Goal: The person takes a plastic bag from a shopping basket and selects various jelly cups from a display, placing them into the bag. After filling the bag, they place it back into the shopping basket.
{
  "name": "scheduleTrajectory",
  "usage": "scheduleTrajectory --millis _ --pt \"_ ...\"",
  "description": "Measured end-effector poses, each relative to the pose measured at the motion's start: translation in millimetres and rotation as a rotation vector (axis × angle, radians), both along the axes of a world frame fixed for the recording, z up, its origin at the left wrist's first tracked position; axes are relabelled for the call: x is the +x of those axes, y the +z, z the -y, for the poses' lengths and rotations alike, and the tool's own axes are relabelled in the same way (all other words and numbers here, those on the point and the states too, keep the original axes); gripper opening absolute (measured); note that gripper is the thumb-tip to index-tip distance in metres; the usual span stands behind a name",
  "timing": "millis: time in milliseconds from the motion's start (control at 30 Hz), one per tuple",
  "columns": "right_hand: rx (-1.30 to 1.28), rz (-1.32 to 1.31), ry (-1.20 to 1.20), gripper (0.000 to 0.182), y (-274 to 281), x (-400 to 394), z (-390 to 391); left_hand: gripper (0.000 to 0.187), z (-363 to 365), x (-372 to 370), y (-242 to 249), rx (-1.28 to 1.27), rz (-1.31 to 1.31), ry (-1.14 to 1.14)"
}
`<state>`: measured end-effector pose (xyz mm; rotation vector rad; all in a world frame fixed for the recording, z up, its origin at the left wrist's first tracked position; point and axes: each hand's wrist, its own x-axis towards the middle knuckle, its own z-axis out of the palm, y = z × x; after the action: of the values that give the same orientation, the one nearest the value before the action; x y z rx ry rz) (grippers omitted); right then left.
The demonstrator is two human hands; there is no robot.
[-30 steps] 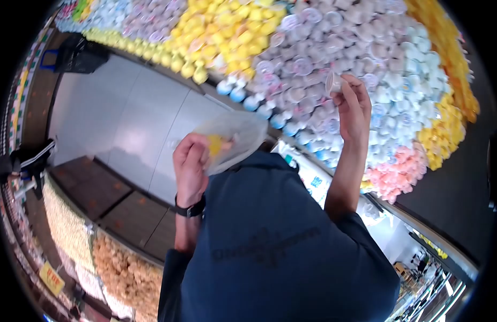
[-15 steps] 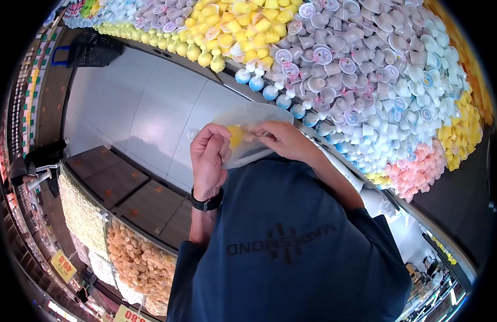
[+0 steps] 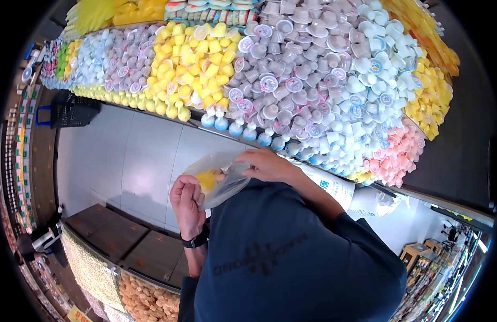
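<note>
A clear plastic bag hangs between my two hands in front of my dark blue shirt. Inside it lie something yellow and a paler piece, too blurred to name. My left hand, with a black band on its wrist, is closed on the bag's left edge, fingers curled. My right hand pinches the opposite edge near the bag's mouth; its fingertips are partly hidden. Beyond the hands, a display of small sealed cups slopes up, with grey cups and yellow cups nearest.
Blue-and-white round bottles line the display's front edge. Pale blue cups and pink cups lie to the right. At left are a dark basket, the tiled floor and a bin of brown wrapped pieces.
My view has tilted up and shows more of the display. Both hands and the bag sit lower and further left in view. Both still hold the bag.
</note>
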<state>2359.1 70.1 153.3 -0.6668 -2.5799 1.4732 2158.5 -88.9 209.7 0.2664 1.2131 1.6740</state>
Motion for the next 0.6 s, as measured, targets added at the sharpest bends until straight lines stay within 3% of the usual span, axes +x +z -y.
scheduleTrajectory --millis 167,233,367,467,600 --pt "0.034 -0.212 -0.244 0.022 10 10 -32 0.016 0 0 1 0.003 0.013 0.015" --pt "0.103 -0.241 -0.555 0.014 35 14 -55 0.016 0 0 1 0.004 0.003 0.012" --pt "0.577 -0.311 -0.917 0.013 57 24 -116 0.016 0 1 -2 0.017 -0.002 0.008" --pt "0.79 -0.249 -1.023 0.02 69 20 -159 0.015 -1 3 -4 0.001 0.006 0.01" --pt "1.073 -0.145 -0.968 0.028 53 12 -197 0.015 2 4 -4 0.015 0.025 -0.011"
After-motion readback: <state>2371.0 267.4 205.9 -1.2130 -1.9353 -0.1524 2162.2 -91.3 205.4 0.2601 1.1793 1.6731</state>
